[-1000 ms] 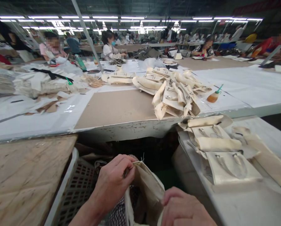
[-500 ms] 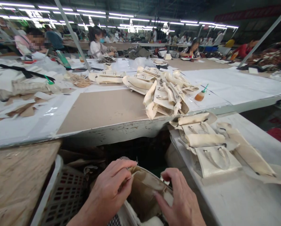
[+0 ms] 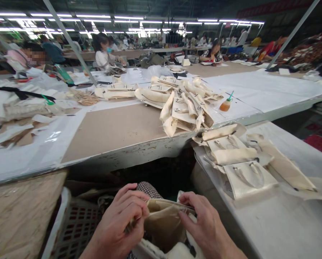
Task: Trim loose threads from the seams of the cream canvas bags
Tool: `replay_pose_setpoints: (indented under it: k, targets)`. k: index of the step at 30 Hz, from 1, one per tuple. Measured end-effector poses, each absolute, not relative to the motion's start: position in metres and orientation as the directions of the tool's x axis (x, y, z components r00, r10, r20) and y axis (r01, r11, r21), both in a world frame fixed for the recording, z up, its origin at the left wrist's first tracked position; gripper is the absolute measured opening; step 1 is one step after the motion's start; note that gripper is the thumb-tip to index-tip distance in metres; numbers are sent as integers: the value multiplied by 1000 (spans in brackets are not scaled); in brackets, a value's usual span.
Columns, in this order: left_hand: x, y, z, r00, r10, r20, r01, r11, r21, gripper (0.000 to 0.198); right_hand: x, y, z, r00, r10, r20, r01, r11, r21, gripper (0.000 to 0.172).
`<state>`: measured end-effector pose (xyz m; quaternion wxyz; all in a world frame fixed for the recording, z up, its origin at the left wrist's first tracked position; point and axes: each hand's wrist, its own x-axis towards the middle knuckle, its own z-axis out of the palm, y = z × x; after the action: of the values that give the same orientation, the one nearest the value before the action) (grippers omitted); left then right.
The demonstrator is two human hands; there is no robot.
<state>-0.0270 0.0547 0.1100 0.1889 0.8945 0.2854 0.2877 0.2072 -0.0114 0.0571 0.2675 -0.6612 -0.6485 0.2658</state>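
A cream handbag [image 3: 166,223] with a tan inside is held open over my lap, its mouth facing up at me. My left hand [image 3: 125,216] pinches its rim at the left, fingers curled over the edge. At the right end of the same rim, my right hand [image 3: 201,219] grips with the thumb inside and the fingers on the outer side. The bag's lower part drops out of view at the bottom. On the side table at right lie several flat cream handbags [image 3: 248,178] with handles.
A heap of cream bag pieces [image 3: 181,111] lies on the long worktable [image 3: 112,126]. Beside it stands a small bottle of amber liquid [image 3: 225,104]. A plastic basket [image 3: 76,223] is at my left, below a worn board [image 3: 21,212]. Co-workers sit across the table.
My right hand has closed onto the bag's rim, its thumb now pressed just inside. The left hand keeps its hold. The view has shifted slightly.
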Motion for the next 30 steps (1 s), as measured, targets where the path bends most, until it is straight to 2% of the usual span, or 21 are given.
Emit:
replay_pose_setpoints:
  k: [3,8,10,14,16,19,25,30]
  targets:
    - [-29,55,111,695,601,395,379,-773,509,26,208,-9,60,-13,997,-72,677,-45,-735,19]
    - [-27,54,107,639,654,406,400,-732,551,24,209,-8,63,-42,997,-71,647,-27,-762,17]
    - [-23,53,105,563,707,428,421,-691,588,24,209,-8,62,-62,998,-10,649,33,-760,21]
    - [-16,49,101,427,804,414,489,-591,642,22,212,-3,58,-197,965,174,607,259,-751,32]
    - [-15,48,101,411,822,393,523,-566,637,22,213,0,58,-257,946,196,595,315,-739,36]
    - [-17,47,100,410,828,382,544,-559,626,21,212,3,61,-286,946,154,601,302,-740,33]
    - [-25,45,99,403,844,355,596,-536,598,20,206,6,66,-276,957,86,665,255,-702,13]
    - [-26,43,103,417,835,358,611,-549,570,19,203,14,71,-308,950,59,700,268,-662,16]
